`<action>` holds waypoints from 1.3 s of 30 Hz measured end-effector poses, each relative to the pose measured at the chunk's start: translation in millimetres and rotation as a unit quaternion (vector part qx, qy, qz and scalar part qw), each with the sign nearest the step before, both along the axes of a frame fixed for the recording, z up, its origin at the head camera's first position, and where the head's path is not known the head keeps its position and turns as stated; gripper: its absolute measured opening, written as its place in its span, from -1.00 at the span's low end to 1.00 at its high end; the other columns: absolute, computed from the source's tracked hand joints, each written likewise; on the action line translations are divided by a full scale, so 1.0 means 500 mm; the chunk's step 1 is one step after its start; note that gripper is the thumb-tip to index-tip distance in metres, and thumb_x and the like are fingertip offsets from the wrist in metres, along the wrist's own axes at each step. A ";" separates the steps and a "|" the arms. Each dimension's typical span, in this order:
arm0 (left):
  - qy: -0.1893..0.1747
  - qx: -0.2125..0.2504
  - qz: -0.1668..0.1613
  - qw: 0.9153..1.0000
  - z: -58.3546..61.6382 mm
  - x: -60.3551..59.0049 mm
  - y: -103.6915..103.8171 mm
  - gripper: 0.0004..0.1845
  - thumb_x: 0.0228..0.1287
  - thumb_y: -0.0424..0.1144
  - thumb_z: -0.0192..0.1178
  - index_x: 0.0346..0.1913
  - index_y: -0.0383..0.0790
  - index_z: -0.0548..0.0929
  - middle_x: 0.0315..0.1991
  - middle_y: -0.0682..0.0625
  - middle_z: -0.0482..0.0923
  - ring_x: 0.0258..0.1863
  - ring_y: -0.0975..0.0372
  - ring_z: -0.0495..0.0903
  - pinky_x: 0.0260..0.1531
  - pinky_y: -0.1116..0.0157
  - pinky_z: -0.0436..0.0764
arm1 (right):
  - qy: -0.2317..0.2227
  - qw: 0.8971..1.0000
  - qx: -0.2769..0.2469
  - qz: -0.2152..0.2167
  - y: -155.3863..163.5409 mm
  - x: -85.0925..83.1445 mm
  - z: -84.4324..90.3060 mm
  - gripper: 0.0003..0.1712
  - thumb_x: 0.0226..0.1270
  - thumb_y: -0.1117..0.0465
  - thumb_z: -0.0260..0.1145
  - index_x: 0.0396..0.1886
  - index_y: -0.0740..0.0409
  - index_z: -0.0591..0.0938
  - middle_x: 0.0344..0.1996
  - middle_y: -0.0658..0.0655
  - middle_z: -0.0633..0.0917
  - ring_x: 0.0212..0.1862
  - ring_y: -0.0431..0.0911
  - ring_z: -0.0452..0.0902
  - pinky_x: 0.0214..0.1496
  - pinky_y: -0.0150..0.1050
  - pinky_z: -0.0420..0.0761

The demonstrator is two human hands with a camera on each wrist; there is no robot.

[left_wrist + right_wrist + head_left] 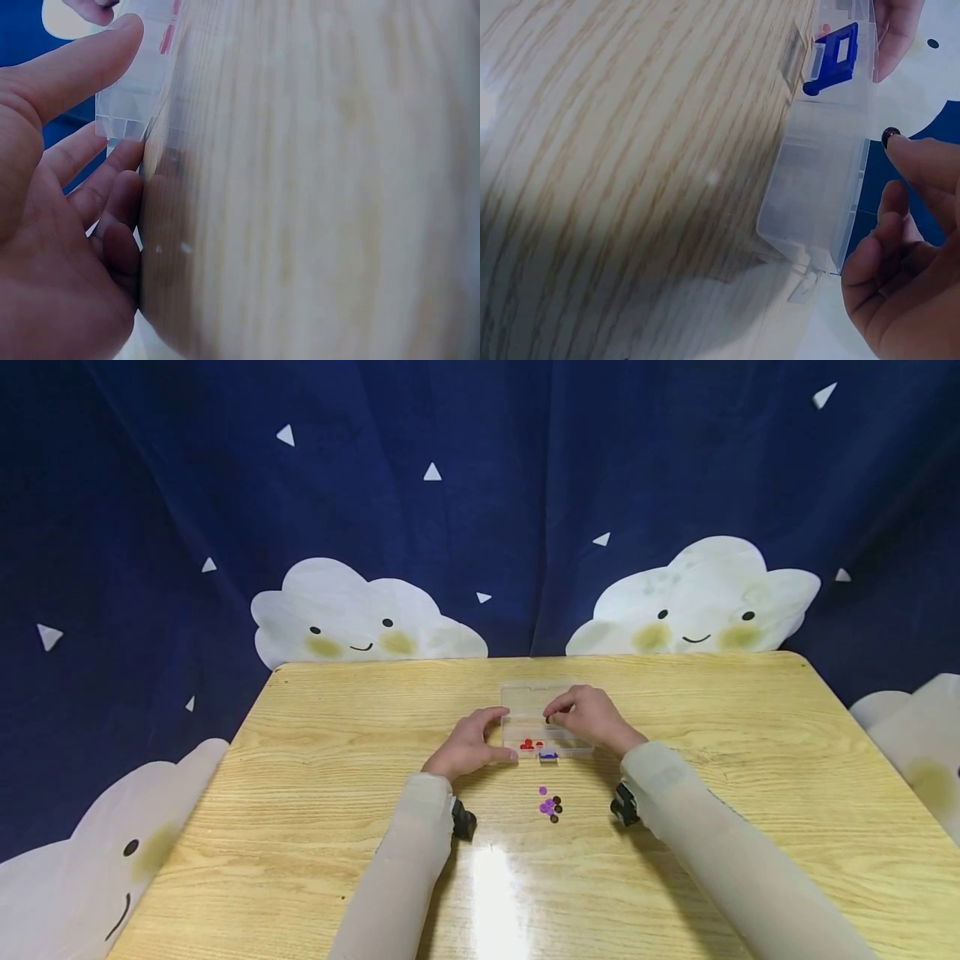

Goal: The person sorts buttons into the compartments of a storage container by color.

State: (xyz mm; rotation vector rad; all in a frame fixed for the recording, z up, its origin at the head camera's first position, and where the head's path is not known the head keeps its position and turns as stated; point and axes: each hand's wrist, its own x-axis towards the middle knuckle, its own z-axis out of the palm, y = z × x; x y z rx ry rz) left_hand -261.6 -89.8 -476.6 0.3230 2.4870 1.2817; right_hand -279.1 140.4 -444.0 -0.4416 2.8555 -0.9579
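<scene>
A clear plastic box lies on the table with its lid raised at the back. Several red pieces sit in its front left part. My left hand holds the box's left end, thumb at the front corner and fingers farther back. Over the box, my right hand pinches a small black button between thumb and finger. The right wrist view shows a blue clasp on the box front. Nearer me lie several purple buttons and black buttons.
The light wooden table carries the box and the loose buttons. Behind it hangs a dark blue curtain with smiling white clouds. A black wrist device is on the left arm, another on the right.
</scene>
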 end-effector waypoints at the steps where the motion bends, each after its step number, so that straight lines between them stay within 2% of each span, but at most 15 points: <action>1: 0.000 -0.001 0.000 1.000 0.001 0.001 0.000 -0.13 0.07 -0.15 0.50 0.47 0.00 0.34 0.38 -0.12 0.39 0.26 0.03 0.37 0.35 0.02 0.37 | -0.002 1.000 0.000 0.000 0.000 0.000 -0.001 -0.82 0.32 0.30 0.31 -0.20 0.17 0.81 -0.16 0.16 0.78 -0.17 -0.03 0.52 -0.13 -0.23 0.49; 8: 0.002 -0.006 0.001 1.000 0.001 0.000 -0.001 -0.13 0.06 -0.13 0.51 0.46 0.01 0.35 0.38 -0.11 0.39 0.25 0.04 0.38 0.34 0.01 0.38 | -0.022 1.000 0.003 -0.009 0.002 0.000 0.003 -0.80 0.36 0.28 0.29 -0.13 0.15 0.80 -0.11 0.14 0.77 -0.15 -0.03 0.50 -0.13 -0.26 0.48; 15: 0.002 -0.004 -0.001 1.000 0.001 0.000 -0.001 -0.13 0.06 -0.14 0.50 0.47 0.01 0.34 0.39 -0.10 0.38 0.28 0.03 0.38 0.36 0.02 0.37 | 0.015 1.000 0.004 0.020 0.009 0.014 0.011 -0.81 0.34 0.32 0.29 -0.19 0.18 0.81 -0.18 0.17 0.77 -0.26 -0.07 0.48 -0.25 -0.29 0.46; 20: 0.009 -0.009 -0.004 1.000 -0.001 -0.002 -0.003 -0.12 0.06 -0.14 0.50 0.47 0.00 0.34 0.38 -0.09 0.40 0.24 0.04 0.39 0.34 0.03 0.38 | 0.050 0.997 -0.005 0.056 0.012 0.041 0.022 -0.84 0.29 0.34 0.32 -0.25 0.16 0.82 -0.29 0.13 0.75 -0.34 -0.14 0.43 -0.30 -0.31 0.43; 23: 0.010 -0.011 -0.006 1.000 -0.001 -0.002 -0.003 -0.12 0.07 -0.13 0.50 0.47 0.01 0.34 0.38 -0.10 0.40 0.23 0.04 0.39 0.33 0.03 0.39 | 0.057 0.996 -0.012 0.073 0.016 0.062 0.027 -0.85 0.28 0.34 0.35 -0.25 0.15 0.82 -0.34 0.09 0.72 -0.38 -0.17 0.40 -0.32 -0.34 0.42; 32: 0.011 -0.009 -0.007 1.000 -0.004 -0.003 -0.001 -0.13 0.08 -0.13 0.50 0.47 0.01 0.34 0.37 -0.09 0.40 0.23 0.04 0.39 0.31 0.03 0.40 | 0.046 0.992 -0.027 0.111 0.027 0.117 0.029 -0.83 0.26 0.38 0.35 -0.29 0.10 0.82 -0.40 0.02 0.67 -0.42 -0.25 0.38 -0.37 -0.37 0.43; 39: 0.007 -0.007 -0.007 1.000 -0.003 -0.003 -0.001 -0.13 0.09 -0.14 0.49 0.48 0.02 0.33 0.36 -0.09 0.40 0.19 0.05 0.38 0.29 0.05 0.40 | 0.038 0.990 -0.028 0.133 0.033 0.139 0.030 -0.86 0.25 0.36 0.38 -0.30 0.09 0.83 -0.40 -0.02 0.67 -0.41 -0.27 0.38 -0.37 -0.38 0.44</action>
